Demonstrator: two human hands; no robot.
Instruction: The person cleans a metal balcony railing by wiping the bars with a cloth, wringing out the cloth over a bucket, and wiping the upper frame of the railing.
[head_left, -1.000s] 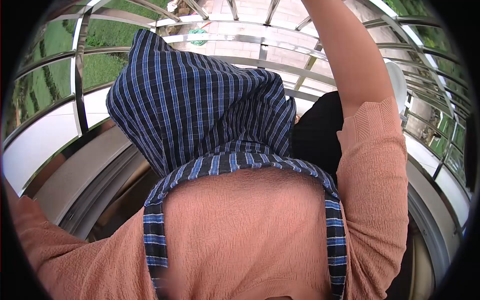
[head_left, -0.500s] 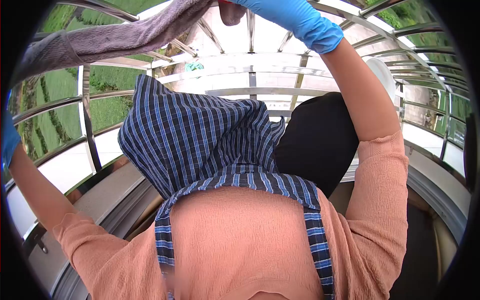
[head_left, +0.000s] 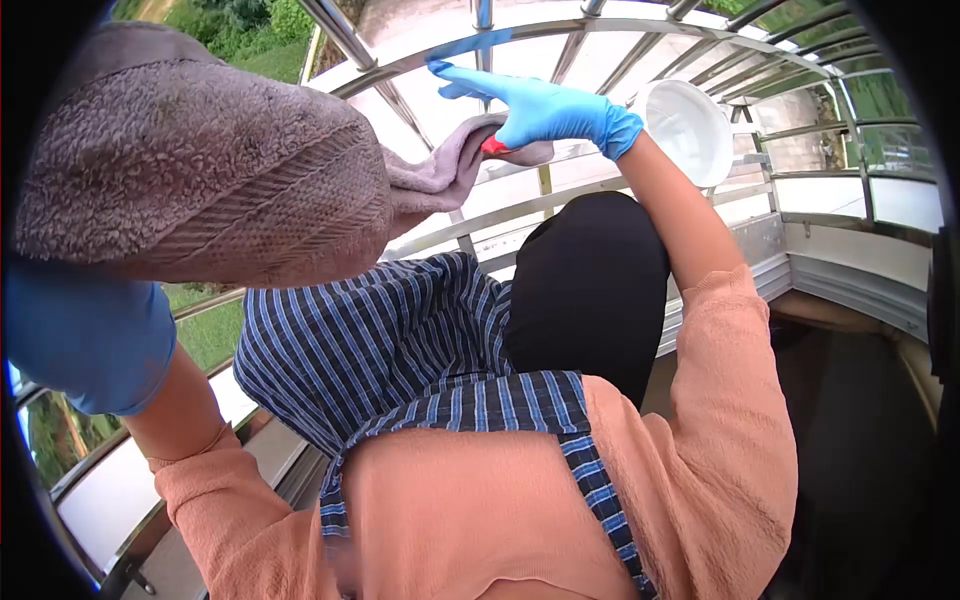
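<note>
A greyish-purple towel [head_left: 270,175] is bunched up large at the upper left, close to the camera. My left hand [head_left: 95,335], in a blue glove, is raised beneath it and appears to grip it, though the towel hides the fingers. From the bunch, a narrower towel end stretches right to my right hand [head_left: 550,112], also blue-gloved. That hand's fingers point left, stretched and apart, while the thumb hangs down beside the towel end. Touching the thumb is a small red piece [head_left: 494,146], too covered to name.
Curved metal railings [head_left: 560,35] enclose the space ahead and at both sides. A white bucket [head_left: 690,133] stands at the right behind my forearm. My black-clad knee [head_left: 590,280] and striped apron [head_left: 360,330] fill the middle. Greenery shows beyond the bars.
The towel's left part has swung closer to the camera and bunched up with my left hand. My right hand is lower in view, its fingers now visible. The view has shifted, revealing more of the bucket.
</note>
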